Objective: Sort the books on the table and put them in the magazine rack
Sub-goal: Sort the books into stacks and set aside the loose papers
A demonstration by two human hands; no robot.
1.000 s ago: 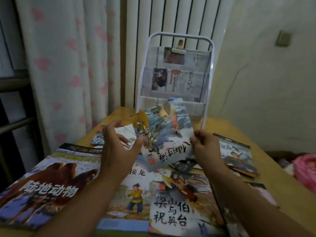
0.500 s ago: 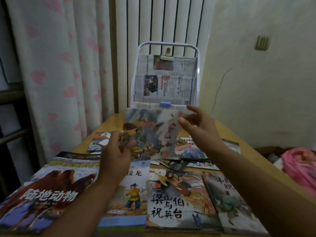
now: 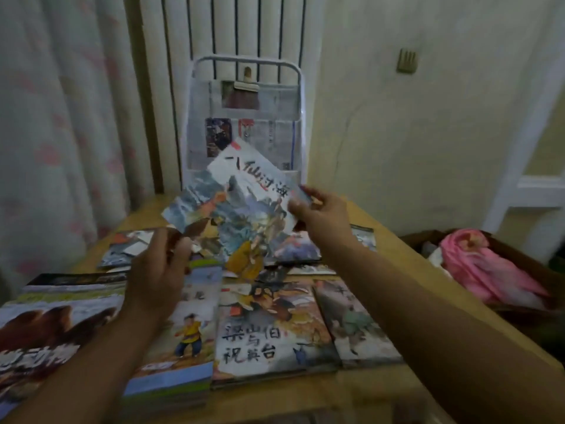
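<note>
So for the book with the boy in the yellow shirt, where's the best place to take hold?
Probably its near short edge, from the person's side: the book with the boy in the yellow shirt lies flat atop a stack, its right edge beside another book.
</note>
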